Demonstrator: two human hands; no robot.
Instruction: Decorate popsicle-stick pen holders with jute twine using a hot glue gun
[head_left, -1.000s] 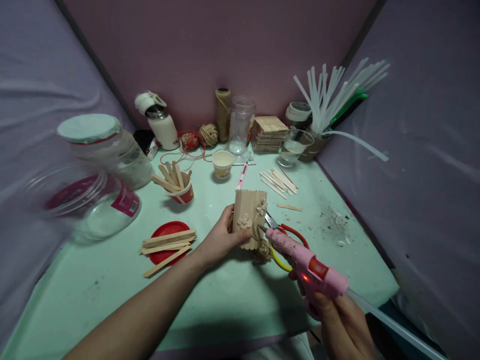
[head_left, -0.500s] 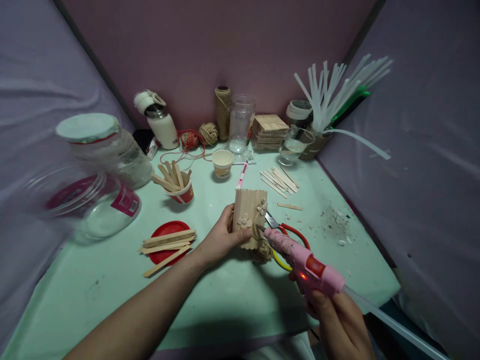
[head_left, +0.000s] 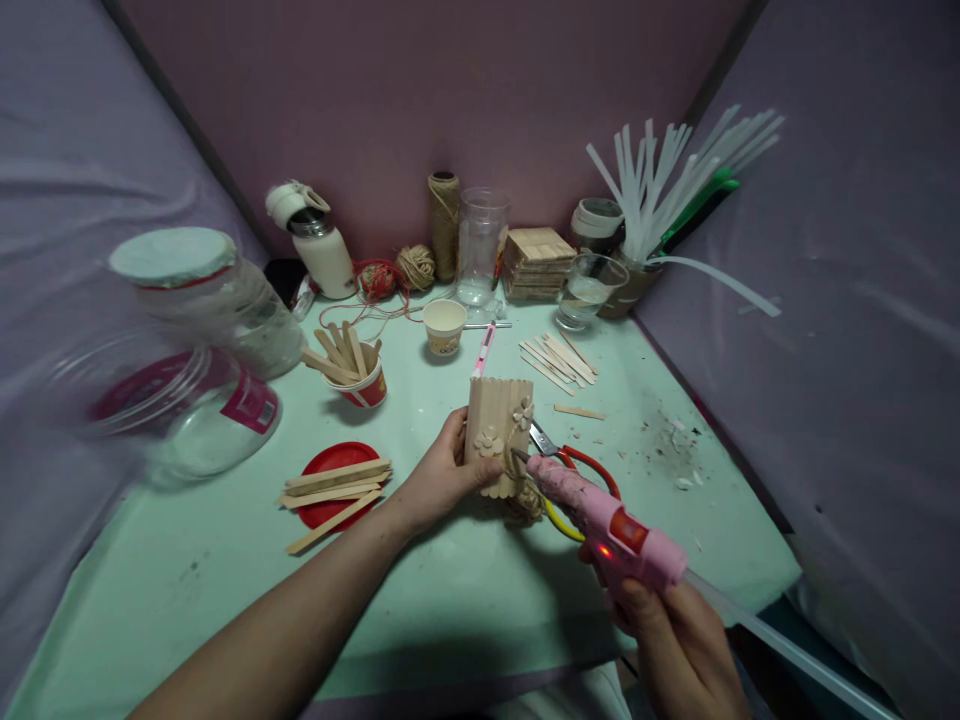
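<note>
My left hand [head_left: 454, 465] grips a small holder made of wooden craft sticks [head_left: 495, 405], its thumb across the front. Two flower shapes and a strand of twine decorate that face. In my right hand [head_left: 667, 630] is a pink hot glue gun [head_left: 600, 510] with a lit red light and a long glue stick out of its back. Its nozzle points at the twine, at or very near the holder's lower right side. Beneath the holder lies a ball of twine [head_left: 527, 505]. Scissors [head_left: 589, 470] with red and yellow handles rest behind the gun, partly covered.
Craft sticks lie across a red lid [head_left: 315, 515] at left, near a paper cup of sticks [head_left: 367, 390]. Behind are a small cup [head_left: 445, 330], a pink cutter [head_left: 486, 345] and loose thin sticks [head_left: 559, 360]. Clear jars stand left; glue sticks [head_left: 645, 200] stand back right.
Almost nothing differs. The view has shifted very slightly, and both hands keep the holder and the glue gun in the same position.
</note>
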